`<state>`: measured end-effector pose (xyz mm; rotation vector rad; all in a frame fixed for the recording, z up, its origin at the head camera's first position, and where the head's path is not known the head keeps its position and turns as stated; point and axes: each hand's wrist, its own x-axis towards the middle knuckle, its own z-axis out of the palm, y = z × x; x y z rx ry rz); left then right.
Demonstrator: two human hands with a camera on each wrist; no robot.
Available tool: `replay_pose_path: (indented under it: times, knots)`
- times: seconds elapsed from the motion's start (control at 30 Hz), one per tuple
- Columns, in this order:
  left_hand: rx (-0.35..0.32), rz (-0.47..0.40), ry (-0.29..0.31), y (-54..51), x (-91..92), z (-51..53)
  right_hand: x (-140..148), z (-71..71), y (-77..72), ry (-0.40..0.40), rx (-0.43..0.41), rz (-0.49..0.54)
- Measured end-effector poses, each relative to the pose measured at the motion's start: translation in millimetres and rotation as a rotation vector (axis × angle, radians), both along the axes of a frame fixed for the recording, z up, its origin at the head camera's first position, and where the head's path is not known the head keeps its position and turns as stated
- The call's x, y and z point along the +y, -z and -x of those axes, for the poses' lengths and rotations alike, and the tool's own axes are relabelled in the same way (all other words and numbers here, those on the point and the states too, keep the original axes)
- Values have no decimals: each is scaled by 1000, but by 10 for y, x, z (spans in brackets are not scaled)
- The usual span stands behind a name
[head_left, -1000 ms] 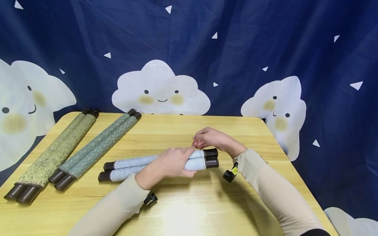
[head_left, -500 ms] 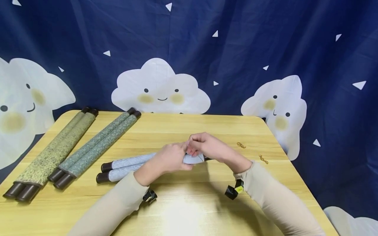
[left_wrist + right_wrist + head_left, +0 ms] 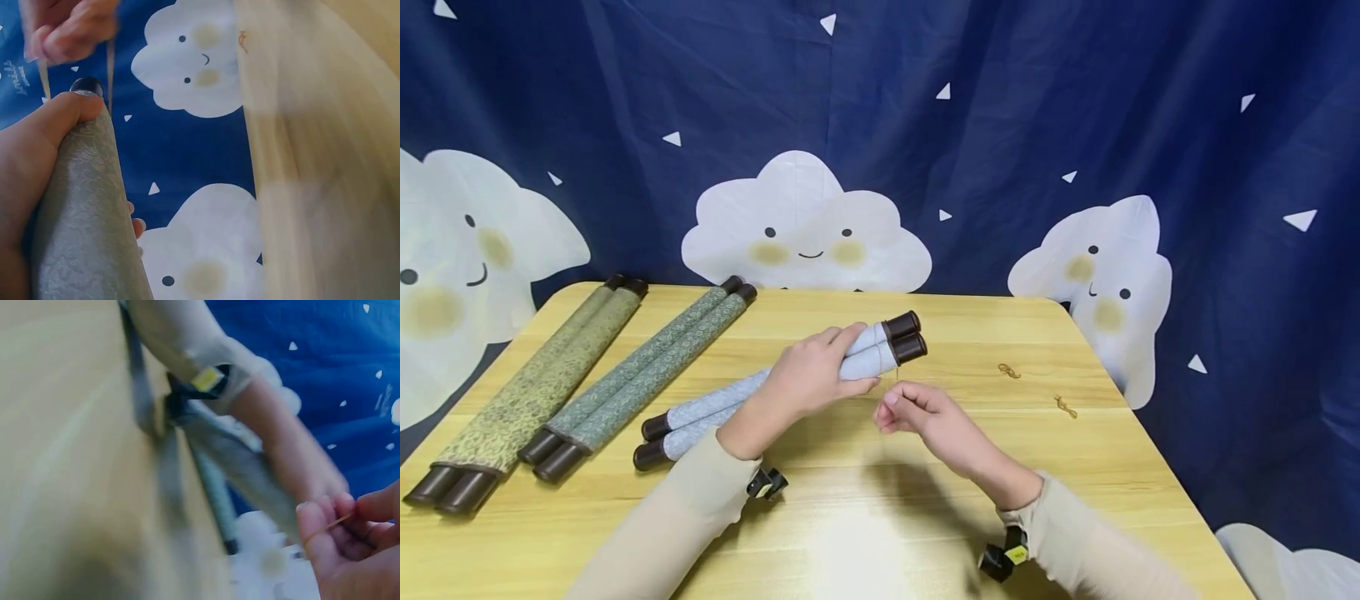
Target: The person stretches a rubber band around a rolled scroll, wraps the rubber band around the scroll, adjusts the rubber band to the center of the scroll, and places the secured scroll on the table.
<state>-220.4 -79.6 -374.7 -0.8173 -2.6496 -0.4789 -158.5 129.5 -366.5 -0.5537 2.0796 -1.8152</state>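
A light blue scroll [image 3: 871, 361] with two rolled halves and dark brown end caps lies slantwise, its right end raised off the table. My left hand [image 3: 808, 372] grips it near that raised end, thumb along the near side. Below and right of this end, my right hand [image 3: 936, 425] pinches a thin tan rubber band [image 3: 329, 529] between thumb and fingers. Two strands of the band [image 3: 110, 75] run from those fingers toward the scroll's end in the left wrist view. How the band sits behind the scroll is hidden.
Two more rolled scrolls lie on the left of the wooden table [image 3: 970, 517]: a yellow-green scroll [image 3: 527, 392] and a dark green scroll [image 3: 655, 375]. Two small tan bands lie at the right, a farther band [image 3: 1009, 371] and a nearer band [image 3: 1065, 407]. A blue curtain [image 3: 985, 150] hangs behind.
The scroll's right end has risen and swung away from me in my left hand. My right hand has come from above the scroll's end down toward me, still pinching the band.
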Motion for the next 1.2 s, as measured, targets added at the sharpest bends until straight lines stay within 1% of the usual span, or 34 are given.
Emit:
replay_pose_path:
  times: [0.1,0.17,0.2,0.23,0.3,0.37,0.4,0.47,0.53,0.6,0.63,0.7,0.73,0.8,0.83,0.9,0.97,1.0,1.07,1.1,1.13,1.2]
  knots:
    - [-42,-12,-12,-23,-8,4,-18,-23,191,-20,-132,125]
    - [-80,-1,-20,-21,5,5,-40,-37,301,-31,-196,182]
    - [-86,10,-16,-15,15,4,-53,-44,345,-36,-210,192]
    - [-91,18,-6,-6,27,-1,-66,-51,373,-41,-201,183]
    - [-82,45,21,25,60,-9,-95,-58,379,-47,-141,129]
    - [-43,86,55,70,94,-16,-119,-53,314,-39,-24,28]
    - [-20,103,76,96,111,-20,-127,-45,254,-33,40,-23]
    - [34,144,113,146,147,-26,-129,-10,98,-17,166,-117]
    - [77,177,145,187,177,-36,-112,50,-75,17,259,-197]
    - [98,186,175,209,202,-54,-73,154,-235,59,309,-249]
    - [101,195,184,214,212,-63,-46,221,-304,87,328,-292]
    - [93,194,201,213,229,-84,20,378,-414,132,333,-364]
    - [88,192,206,210,235,-96,55,464,-449,141,319,-392]
    - [91,203,215,198,242,-119,125,633,-484,125,246,-423]
    - [99,209,220,192,245,-130,159,706,-487,100,197,-426]
    - [120,217,239,183,254,-154,208,831,-468,36,67,-398]
    - [143,227,262,174,267,-182,236,922,-428,-34,-58,-358]
    - [148,227,274,173,277,-194,239,953,-409,-63,-102,-341]
    - [141,228,295,183,296,-216,226,978,-395,-112,-148,-316]
    - [128,228,303,191,307,-224,213,975,-397,-129,-149,-308]
    - [113,230,307,202,317,-230,197,961,-408,-141,-143,-297]
    - [73,231,302,227,332,-229,165,899,-451,-163,-104,-279]
